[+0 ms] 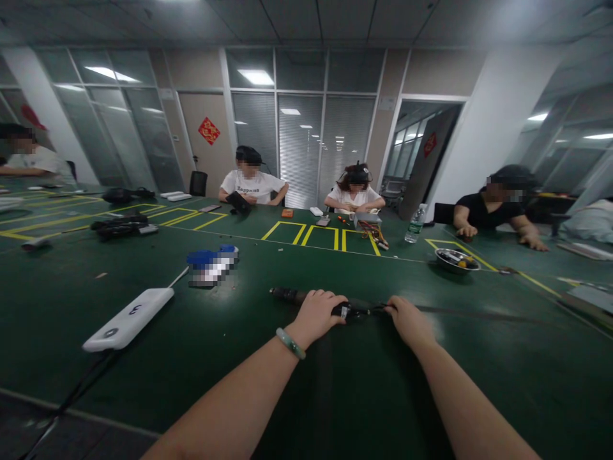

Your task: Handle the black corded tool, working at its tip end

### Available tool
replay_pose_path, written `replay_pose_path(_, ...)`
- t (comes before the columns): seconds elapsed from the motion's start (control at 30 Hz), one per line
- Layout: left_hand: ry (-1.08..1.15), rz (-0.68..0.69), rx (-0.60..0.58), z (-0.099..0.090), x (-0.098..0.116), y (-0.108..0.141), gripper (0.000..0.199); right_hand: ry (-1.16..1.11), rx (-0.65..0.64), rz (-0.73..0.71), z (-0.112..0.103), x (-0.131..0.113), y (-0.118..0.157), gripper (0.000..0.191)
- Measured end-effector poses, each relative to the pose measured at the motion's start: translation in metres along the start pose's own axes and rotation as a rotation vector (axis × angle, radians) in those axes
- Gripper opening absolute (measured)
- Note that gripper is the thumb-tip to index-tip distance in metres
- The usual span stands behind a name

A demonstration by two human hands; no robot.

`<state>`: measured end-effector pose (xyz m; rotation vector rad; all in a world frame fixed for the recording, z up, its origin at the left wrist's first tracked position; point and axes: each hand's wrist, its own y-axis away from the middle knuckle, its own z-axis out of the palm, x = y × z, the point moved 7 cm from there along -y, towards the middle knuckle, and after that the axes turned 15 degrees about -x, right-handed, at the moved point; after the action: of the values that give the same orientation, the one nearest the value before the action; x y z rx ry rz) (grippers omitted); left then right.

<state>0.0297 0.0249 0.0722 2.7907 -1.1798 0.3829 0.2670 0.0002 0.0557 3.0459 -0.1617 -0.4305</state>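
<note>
A dark, long cylindrical tool [286, 293] lies crosswise on the green table [230, 377], its narrow tip pointing left. Wrapped over its body is my left hand [318, 314], with a green bangle at the wrist. Black cable or cord comes out of the tool's right end. There my right hand [405, 319] pinches the thin black cord [378, 308] between thumb and fingers. The cord's course under the right hand is hidden.
A white power strip [131, 319] lies left, near a blurred blue and white packet [213, 263]. Beyond are black cable bundles [119, 227], a metal bowl [457, 260] of small items and a water bottle [416, 223]. Several people sit around the table.
</note>
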Motion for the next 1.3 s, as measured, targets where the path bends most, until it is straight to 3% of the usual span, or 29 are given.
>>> replay_pose_path(0.23, -0.038, -0.003, -0.023, 0.002, -0.006, 0.005, 0.048, 0.004, -0.037, -0.069, 0.001, -0.006, 0.006, 0.023)
replay_pose_path(0.4, -0.049, 0.062, 0.106, 0.002, 0.004, 0.007, 0.052, 0.078, -0.072, -0.158, -0.002, -0.026, 0.016, 0.020)
replay_pose_path(0.6, -0.043, 0.130, 0.184, 0.002, 0.026, 0.002, 0.037, 0.068, -0.196, -0.157, 0.010, -0.039, 0.017, 0.018)
replay_pose_path(0.93, -0.077, 0.165, 0.136, 0.013, 0.037, -0.005, 0.019, -0.167, -0.147, -0.024, 0.010, -0.041, 0.022, 0.013)
replay_pose_path(1.07, -0.039, 0.161, 0.150, 0.009, 0.037, -0.004, 0.015, -0.146, -0.132, -0.093, 0.016, -0.049, 0.023, 0.007)
replay_pose_path(1.3, 0.007, 0.134, 0.154, 0.009, 0.033, -0.007, 0.012, -0.012, 0.011, -0.189, 0.019, -0.068, 0.022, 0.004)
